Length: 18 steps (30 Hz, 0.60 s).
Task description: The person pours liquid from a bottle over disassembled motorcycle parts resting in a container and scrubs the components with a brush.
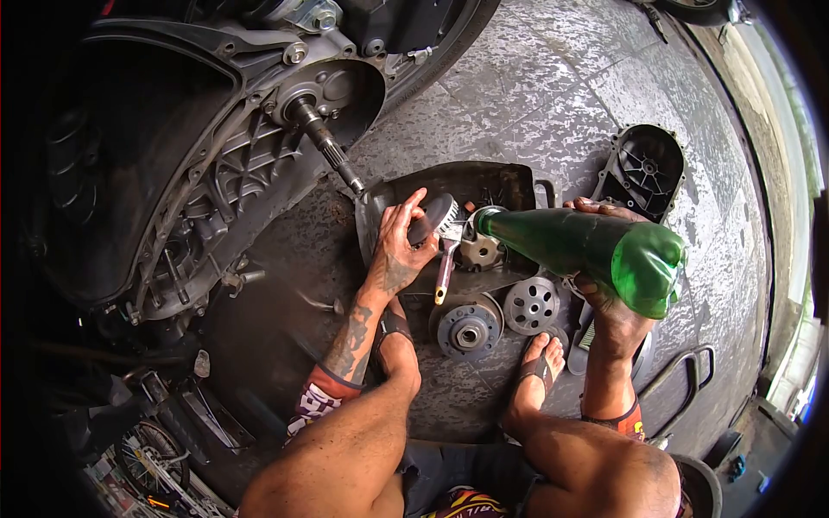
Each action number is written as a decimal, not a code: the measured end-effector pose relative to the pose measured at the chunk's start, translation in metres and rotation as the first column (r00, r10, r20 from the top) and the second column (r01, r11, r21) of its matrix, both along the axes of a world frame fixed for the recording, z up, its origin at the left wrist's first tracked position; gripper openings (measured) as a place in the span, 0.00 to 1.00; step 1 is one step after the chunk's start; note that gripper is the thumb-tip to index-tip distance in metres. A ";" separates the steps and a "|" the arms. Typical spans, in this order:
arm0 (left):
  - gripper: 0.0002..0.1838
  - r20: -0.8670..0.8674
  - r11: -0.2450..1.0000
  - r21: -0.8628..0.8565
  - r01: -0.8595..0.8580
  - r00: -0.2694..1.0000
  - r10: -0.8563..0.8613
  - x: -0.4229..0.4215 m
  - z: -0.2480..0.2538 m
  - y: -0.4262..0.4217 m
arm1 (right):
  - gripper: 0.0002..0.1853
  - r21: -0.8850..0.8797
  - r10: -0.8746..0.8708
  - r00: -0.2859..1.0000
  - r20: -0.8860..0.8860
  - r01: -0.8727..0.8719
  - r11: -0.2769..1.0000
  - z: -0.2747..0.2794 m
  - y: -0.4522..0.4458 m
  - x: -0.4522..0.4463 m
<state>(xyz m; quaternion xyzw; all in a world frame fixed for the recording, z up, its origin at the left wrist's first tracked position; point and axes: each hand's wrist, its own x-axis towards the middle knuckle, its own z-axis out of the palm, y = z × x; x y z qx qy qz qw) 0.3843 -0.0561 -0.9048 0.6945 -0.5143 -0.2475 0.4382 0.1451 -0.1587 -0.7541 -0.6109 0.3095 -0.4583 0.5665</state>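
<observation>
My left hand (400, 240) pinches a dark round part (427, 223) by its edge, above a dark tray (389, 192). My right hand (607, 298) is wrapped around a green plastic bottle (561, 240), tipped on its side. The bottle's mouth points left, close to the round part; whether liquid runs out is hard to see. A paintbrush (446, 274) leans with its bristles inside the tray and its handle over the near edge. Beside the bristles lies a metal part with holes (480, 252). Other small pieces in the tray are partly hidden.
An opened engine case (233, 164) with a splined shaft (325, 145) stands at left. Between my feet sit a clutch assembly (469, 333) and a holed silver disc (531, 306). A dark cover (646, 173) lies right of the tray. A bent metal bar (691, 380) is at lower right.
</observation>
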 end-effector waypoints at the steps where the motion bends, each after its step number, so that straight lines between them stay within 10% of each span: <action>1: 0.38 -0.001 1.000 0.000 0.002 1.000 -0.002 0.000 0.000 0.000 | 0.40 0.010 0.009 1.000 -0.011 -0.008 1.000 0.001 0.001 0.000; 10: 0.18 0.058 0.996 0.053 -0.076 0.996 0.073 0.008 0.001 -0.005 | 0.39 0.027 0.060 0.998 0.000 -0.060 0.998 -0.001 0.002 0.003; 16: 0.21 -0.381 0.972 0.114 -0.206 0.895 0.234 0.013 -0.024 -0.007 | 0.36 -0.035 0.122 0.992 0.019 -0.121 0.992 -0.004 0.000 0.009; 18: 0.27 -0.512 0.873 0.369 -0.319 0.714 0.478 0.011 -0.018 -0.006 | 0.39 -0.031 0.133 0.991 -0.024 -0.134 0.991 -0.002 0.001 0.014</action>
